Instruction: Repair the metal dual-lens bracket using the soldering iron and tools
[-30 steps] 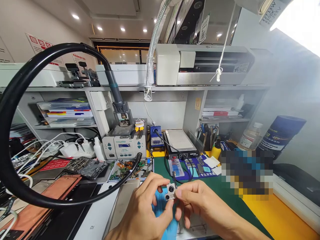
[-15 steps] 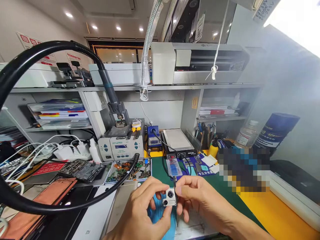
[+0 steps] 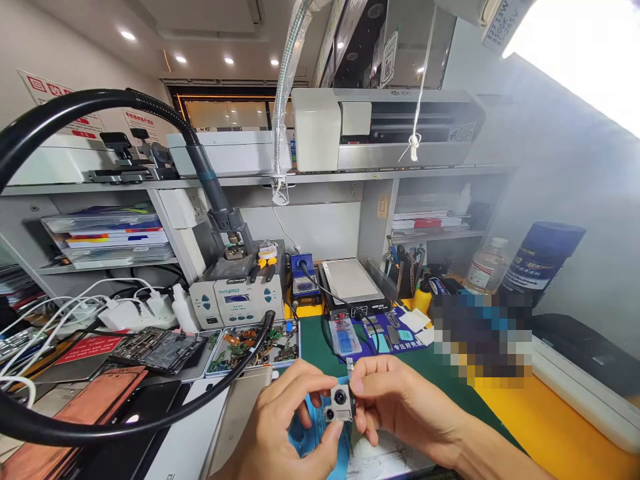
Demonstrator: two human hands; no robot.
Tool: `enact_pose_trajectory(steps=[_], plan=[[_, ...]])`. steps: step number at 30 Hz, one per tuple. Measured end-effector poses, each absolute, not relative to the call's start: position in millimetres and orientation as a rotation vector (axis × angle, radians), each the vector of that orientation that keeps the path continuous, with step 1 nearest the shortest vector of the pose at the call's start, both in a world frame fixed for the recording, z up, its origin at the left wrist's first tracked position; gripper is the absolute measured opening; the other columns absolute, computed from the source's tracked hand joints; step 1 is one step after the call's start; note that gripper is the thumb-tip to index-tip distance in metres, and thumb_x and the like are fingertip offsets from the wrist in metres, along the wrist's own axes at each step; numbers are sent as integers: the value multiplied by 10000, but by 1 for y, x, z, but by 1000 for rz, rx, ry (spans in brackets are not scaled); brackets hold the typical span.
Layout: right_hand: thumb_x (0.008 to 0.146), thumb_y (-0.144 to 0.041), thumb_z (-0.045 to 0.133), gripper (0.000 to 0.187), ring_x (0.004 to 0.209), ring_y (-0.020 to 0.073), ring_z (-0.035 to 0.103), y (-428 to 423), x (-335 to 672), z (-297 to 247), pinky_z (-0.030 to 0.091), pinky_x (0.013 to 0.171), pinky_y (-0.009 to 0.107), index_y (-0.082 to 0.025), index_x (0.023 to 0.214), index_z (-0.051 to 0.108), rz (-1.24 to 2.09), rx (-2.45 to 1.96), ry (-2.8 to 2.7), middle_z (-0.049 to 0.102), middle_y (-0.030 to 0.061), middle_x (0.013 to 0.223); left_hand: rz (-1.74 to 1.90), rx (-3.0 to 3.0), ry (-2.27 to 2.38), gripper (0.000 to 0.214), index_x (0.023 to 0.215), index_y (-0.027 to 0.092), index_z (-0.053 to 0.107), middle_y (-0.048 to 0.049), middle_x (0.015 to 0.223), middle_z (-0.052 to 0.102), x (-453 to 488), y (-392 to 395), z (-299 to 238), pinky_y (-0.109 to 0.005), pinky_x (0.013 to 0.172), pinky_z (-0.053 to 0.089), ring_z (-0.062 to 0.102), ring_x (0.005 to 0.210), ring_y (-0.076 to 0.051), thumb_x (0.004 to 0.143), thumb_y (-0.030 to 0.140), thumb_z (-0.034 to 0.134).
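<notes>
A small silver camera module with two dark round lenses is upright, its lenses turned toward me. My left hand grips it by the top and bottom edges between index finger and thumb. At the module's right edge, my right hand is closed in a pinch. A small grey tab sticks up above those fingertips; whether it belongs to the module I cannot tell. Beneath both hands lie a blue sheet and a whitish, marked surface.
A black hose loops across the left side, in front of a hot-air station. Near the hands lies a tray of small circuit parts. Phones lie at left. Behind stand a soldering station and flat heating plate.
The view has shifted slightly, so the background sits further left. Both hands keep the camera module at nearly the same place, its face now a little more shaded.
</notes>
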State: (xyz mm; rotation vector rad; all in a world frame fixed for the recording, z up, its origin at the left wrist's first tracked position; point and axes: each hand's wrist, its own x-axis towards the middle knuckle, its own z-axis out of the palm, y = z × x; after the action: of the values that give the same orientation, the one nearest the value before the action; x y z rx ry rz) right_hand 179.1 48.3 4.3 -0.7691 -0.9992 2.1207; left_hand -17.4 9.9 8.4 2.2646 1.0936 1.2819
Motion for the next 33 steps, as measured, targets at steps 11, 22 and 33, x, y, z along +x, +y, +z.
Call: enact_pose_trajectory(steps=[11,22,33], plan=[[760,-232,713,138,531,129,622,49,179,10,481,451,215,-116,750,639,2040,-772,-1053,635,32,661,1234,1748,1059,261,947,223,728,-34,854,648,-20,12,10,-208,554,503,594,684,-140,708,134,676],[852,-119,622,366,987,193,611,32,189,22,528,774,296,-258,1189,656,829,-687,-1942,645,76,1133,1001,1248,741,395,974,160,730,-49,858,592,-31,18,6,-222,500,499,546,625,-122,704,448,751],[823,-63,638,176,764,177,652,34,186,19,537,676,281,-131,974,698,337,-550,-2070,703,108,850,936,1212,722,404,950,135,729,-45,720,583,-30,19,6,-217,476,497,521,609,-128,712,462,740]])
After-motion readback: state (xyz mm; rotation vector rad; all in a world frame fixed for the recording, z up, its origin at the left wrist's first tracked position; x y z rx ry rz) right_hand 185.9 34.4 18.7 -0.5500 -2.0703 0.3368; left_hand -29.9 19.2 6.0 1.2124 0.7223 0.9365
